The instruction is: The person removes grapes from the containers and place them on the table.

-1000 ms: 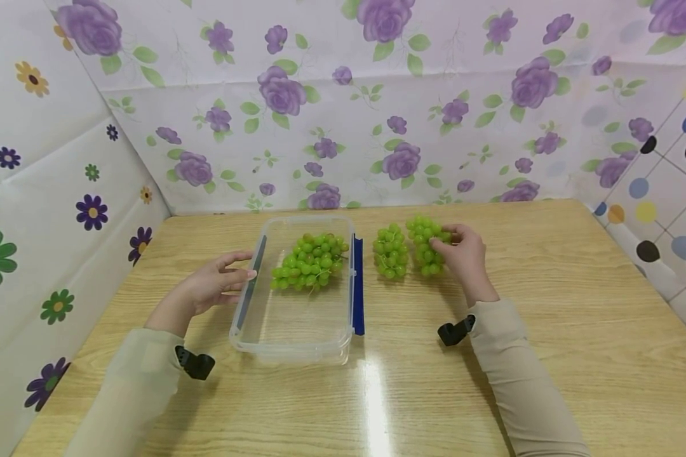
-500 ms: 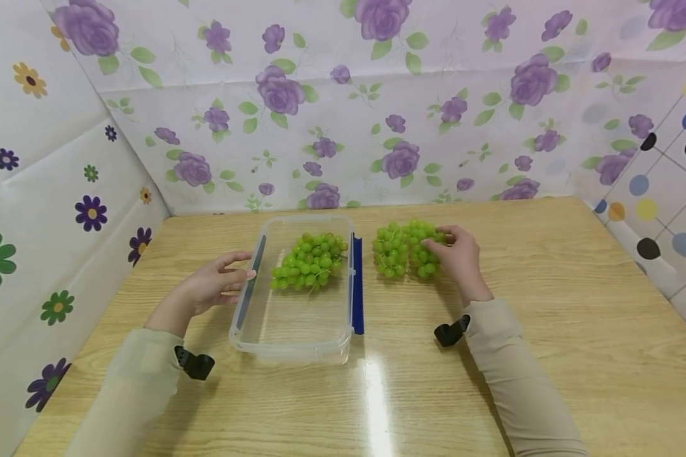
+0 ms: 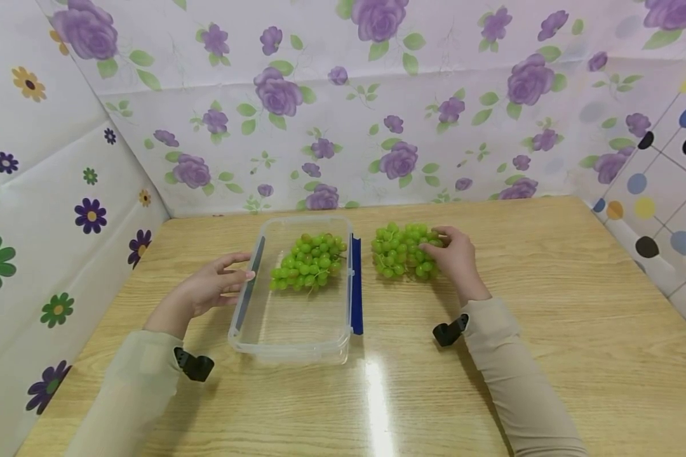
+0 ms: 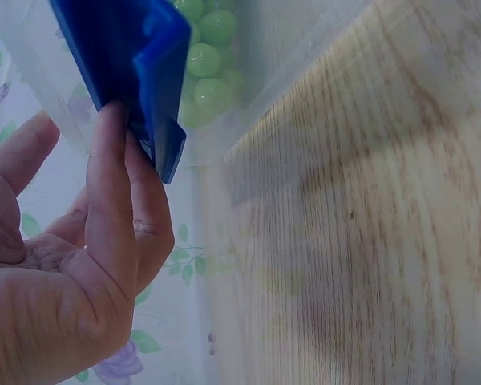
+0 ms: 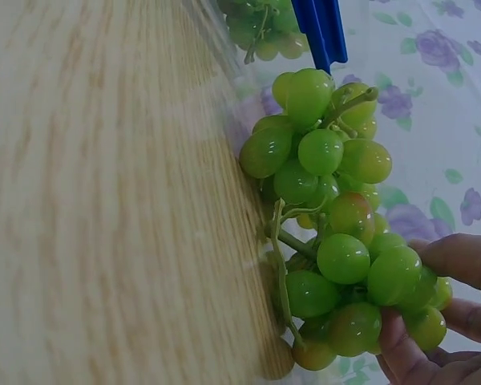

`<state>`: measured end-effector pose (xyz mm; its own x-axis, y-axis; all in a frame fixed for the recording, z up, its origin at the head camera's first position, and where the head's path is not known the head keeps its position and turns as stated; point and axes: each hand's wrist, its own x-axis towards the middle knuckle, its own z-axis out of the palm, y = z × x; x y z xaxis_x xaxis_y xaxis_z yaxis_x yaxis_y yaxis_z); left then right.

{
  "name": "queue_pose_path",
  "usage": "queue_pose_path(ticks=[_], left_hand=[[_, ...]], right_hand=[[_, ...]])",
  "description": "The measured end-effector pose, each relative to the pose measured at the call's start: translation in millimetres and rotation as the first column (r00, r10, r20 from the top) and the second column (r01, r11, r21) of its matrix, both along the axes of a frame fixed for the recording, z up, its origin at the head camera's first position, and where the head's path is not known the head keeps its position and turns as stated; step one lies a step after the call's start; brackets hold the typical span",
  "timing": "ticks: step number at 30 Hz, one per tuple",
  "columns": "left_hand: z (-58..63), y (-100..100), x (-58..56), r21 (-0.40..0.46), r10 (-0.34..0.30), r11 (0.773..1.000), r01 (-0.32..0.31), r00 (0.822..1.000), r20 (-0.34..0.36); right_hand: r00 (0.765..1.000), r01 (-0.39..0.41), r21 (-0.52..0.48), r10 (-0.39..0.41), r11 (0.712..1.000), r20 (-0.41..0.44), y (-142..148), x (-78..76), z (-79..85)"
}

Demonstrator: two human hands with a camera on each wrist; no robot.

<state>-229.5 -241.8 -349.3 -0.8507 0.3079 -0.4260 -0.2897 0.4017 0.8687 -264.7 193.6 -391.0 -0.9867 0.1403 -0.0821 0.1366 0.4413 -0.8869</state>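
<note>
The left hand [image 3: 214, 282] rests loose fingers against the blue flap [image 4: 148, 60] of the plastic box [image 3: 288, 350], probably steadying it. The right hand [image 3: 457, 257] pinches its nearest grape bunch [image 3: 425, 257] on the tabletop [image 3: 549, 285], apparently for control. Just beyond, a second bunch [image 3: 389, 249] seems to touch it; their boundary is unclear. Boxed grapes [image 3: 311, 261] lie between both hands. Flap and fruit hide some fingertips.
</note>
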Motion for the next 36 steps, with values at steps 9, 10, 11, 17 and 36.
queue_pose_path(ticks=[9, 10, 11, 17, 36], left_hand=[[-0.4, -1.7, 0.1, 0.007, 0.013, 1.0, -0.013, 1.0, -0.002], [-0.6, -2.0, 0.1, 0.006, 0.013, 1.0, -0.013, 1.0, -0.003], [-0.8, -2.3, 0.2, 0.006, 0.012, 1.0, -0.012, 1.0, -0.003], [-2.4, -4.2, 1.1, 0.011, 0.011, 1.0, -0.011, 1.0, -0.008], [-5.4, -4.0, -2.9, -0.006, -0.013, 1.0, 0.013, 1.0, -0.005]], right_hand=[[0.999, -0.038, 0.051, 0.038, 0.998, 0.018, 0.0, -1.1, 4.1], [0.999, -0.041, 0.053, 0.04, 0.998, 0.02, 0.0, -1.1, 4.4], [0.999, -0.045, 0.054, 0.044, 0.998, 0.02, -0.1, -1.2, 4.8], [0.998, -0.066, 0.077, 0.065, 0.995, 0.024, -1.1, -1.3, 6.1], [0.996, -0.078, 0.111, 0.081, 0.991, -0.024, 2.0, 3.2, 3.6]])
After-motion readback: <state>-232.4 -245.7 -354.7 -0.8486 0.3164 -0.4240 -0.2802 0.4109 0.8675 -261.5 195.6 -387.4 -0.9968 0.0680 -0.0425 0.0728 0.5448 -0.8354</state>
